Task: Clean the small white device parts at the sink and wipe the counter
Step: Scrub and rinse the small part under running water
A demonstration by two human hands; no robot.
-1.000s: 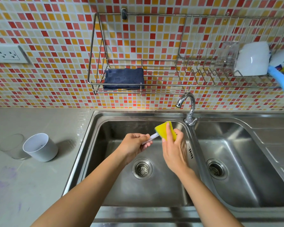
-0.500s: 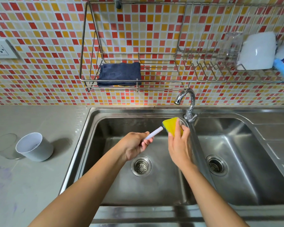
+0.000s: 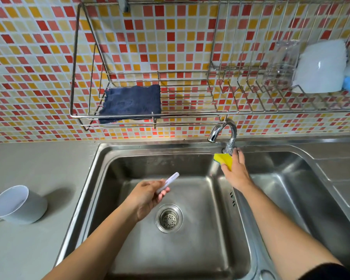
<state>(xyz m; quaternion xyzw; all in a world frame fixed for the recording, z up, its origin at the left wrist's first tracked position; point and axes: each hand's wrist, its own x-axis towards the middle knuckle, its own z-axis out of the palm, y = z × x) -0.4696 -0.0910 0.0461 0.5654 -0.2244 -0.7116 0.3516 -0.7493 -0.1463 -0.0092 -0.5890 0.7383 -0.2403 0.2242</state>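
Held over the left basin of the sink (image 3: 129, 164), a thin white part (image 3: 169, 181) is pinched at its near end by the left grip (image 3: 148, 197), with the fingers curled round it and the far end pointing up and to the right. The part is kept above the drain (image 3: 168, 218), clear of the steel and well apart from the sponge (image 3: 223, 159). The yellow sponge is clasped by the right grip (image 3: 235, 172) at the back of the divider between the two basins, just below the tap (image 3: 223, 129). The fingertips (image 3: 237, 151) are laid against the base of the tap, and the spout is turned toward the left basin. No water can be seen running.

On the counter (image 3: 38, 164), near its left edge, a white cup (image 3: 18, 205) is set; whether it is upright or tilted cannot be told. On the tiled wall along the counter's back edge a wire rack (image 3: 75, 77) is hung. A dark blue cloth (image 3: 131, 102) is laid in its left section, and a clear glass (image 3: 281, 63) and a white bowl (image 3: 321, 67) are kept at its right end.
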